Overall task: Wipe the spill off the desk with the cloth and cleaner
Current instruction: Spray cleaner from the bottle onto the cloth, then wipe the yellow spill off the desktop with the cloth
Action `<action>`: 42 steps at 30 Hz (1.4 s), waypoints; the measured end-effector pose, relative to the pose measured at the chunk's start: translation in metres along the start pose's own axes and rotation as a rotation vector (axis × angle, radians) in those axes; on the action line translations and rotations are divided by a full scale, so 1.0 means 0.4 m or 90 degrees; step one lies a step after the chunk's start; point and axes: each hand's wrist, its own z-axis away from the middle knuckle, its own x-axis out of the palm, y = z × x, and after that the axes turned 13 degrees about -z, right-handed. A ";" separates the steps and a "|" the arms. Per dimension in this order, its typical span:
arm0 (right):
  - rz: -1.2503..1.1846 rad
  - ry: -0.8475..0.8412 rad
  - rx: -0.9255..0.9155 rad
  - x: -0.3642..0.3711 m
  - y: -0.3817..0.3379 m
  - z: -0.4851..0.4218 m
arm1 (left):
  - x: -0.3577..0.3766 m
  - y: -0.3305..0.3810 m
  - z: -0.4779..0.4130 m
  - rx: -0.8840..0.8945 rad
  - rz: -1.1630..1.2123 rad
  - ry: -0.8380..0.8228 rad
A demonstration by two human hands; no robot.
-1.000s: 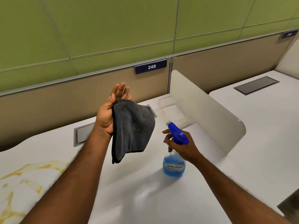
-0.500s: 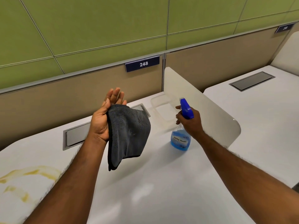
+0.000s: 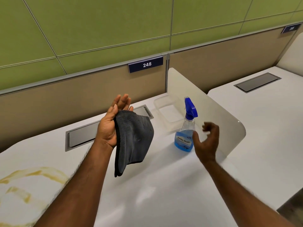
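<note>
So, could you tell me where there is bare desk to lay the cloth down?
Bare white desk lies in front, between the two forearms, below the cloth and the spray bottle. The far right corner is crowded by the bottle and a clear container; the yellow spill covers the left.

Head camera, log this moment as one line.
left hand: holding cloth | right hand: open beside spray bottle, standing on desk | spill: unwiped
</note>
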 end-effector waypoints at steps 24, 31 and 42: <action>-0.370 -0.564 0.635 0.270 -0.198 0.367 | -0.213 0.066 0.396 -0.065 0.071 0.181; -0.300 -0.586 0.538 0.335 -0.295 0.439 | -0.336 0.140 0.518 -0.028 0.024 0.237; -0.260 -0.669 0.412 0.451 -0.473 0.513 | -0.499 0.263 0.662 -0.111 -0.404 0.276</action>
